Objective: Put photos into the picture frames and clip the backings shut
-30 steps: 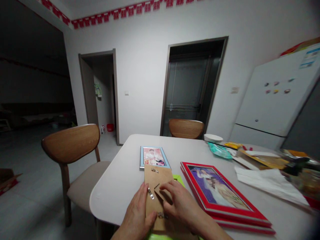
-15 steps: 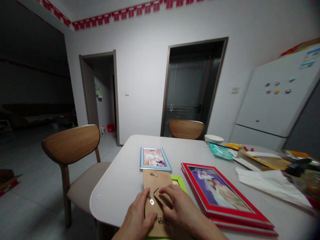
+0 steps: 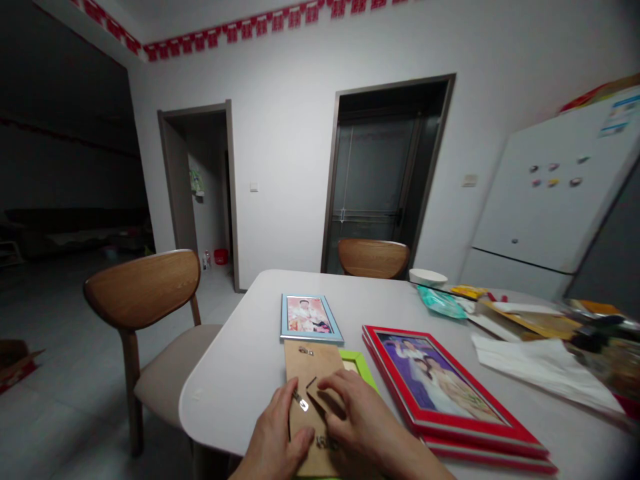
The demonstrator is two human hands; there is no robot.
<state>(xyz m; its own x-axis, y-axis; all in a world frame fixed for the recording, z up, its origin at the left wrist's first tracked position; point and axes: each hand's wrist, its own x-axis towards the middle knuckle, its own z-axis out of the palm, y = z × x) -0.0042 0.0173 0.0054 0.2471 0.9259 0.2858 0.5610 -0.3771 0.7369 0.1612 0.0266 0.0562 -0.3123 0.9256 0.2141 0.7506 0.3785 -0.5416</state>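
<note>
A brown picture-frame backing board (image 3: 320, 363) lies in front of me, over a lime green frame (image 3: 367, 372) that shows at its right and lower edges. My left hand (image 3: 276, 430) grips the board's left edge, thumb on its face, beside a metal clip (image 3: 301, 401). My right hand (image 3: 364, 415) has curled fingers and thumb around a stand flap (image 3: 323, 401), which is raised at a slant from the board. Small metal hangers (image 3: 306, 351) sit near the top and lower down. Part of the flap is hidden by my right fingers.
Beyond the board lies a light blue framed photo (image 3: 337, 328). Red photo frames (image 3: 407, 407) are stacked on the right. White paper (image 3: 543, 370), a teal packet (image 3: 440, 303) and a white bowl (image 3: 428, 278) are farther right. Wooden chairs (image 3: 145, 290) stand around the white table (image 3: 230, 380).
Both hands keep almost the same position and hold. The board's top has shifted very slightly to the left.
</note>
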